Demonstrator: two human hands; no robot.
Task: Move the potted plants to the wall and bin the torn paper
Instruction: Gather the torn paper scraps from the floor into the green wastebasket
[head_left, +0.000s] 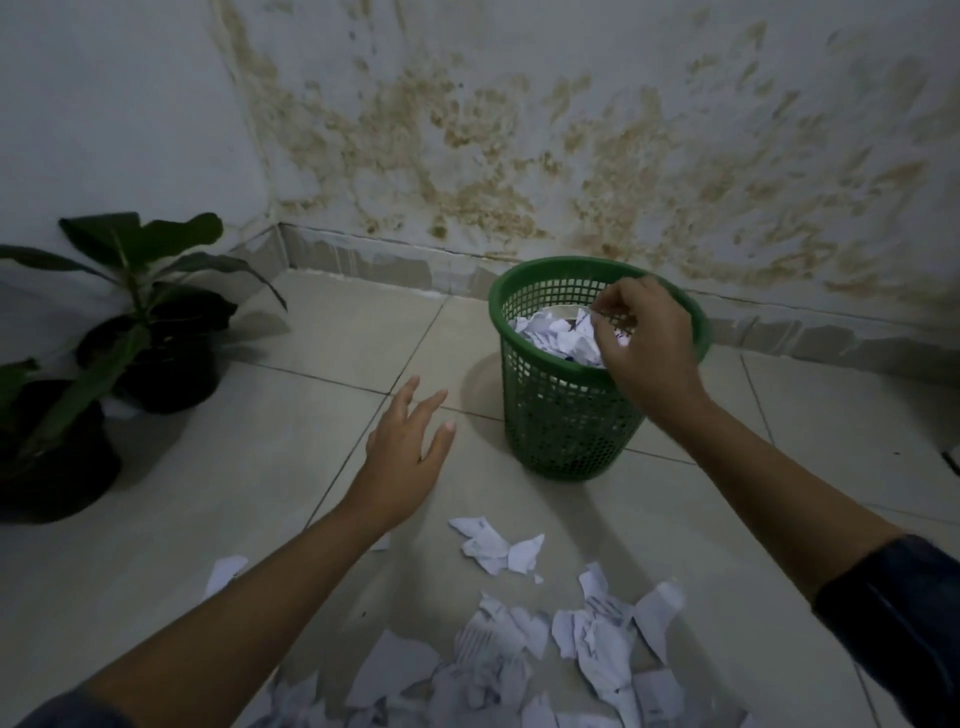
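Since the torn white paper scraps (545, 654) littering the tiled floor (270, 467) look light and limp, gather them by bunching. The right hand (644, 343) pinches a scrap over the green plastic mesh bin (561, 415); the left hand (410, 447) hovers spread.

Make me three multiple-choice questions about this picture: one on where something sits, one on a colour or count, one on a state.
1. Where are the two potted plants in black pots?
A. by the left wall
B. inside the basket
C. on the paper pile

2. What colour is the perforated plastic waste basket?
A. red
B. green
C. yellow

3. What is the left hand doing?
A. gripping a pot
B. pinching paper
C. open, holding nothing

Answers: 1 A, both pots stand at the left wall. 2 B, its rim and mesh are green. 3 C, its fingers are spread above the tiled floor, while the right hand is over the basket.
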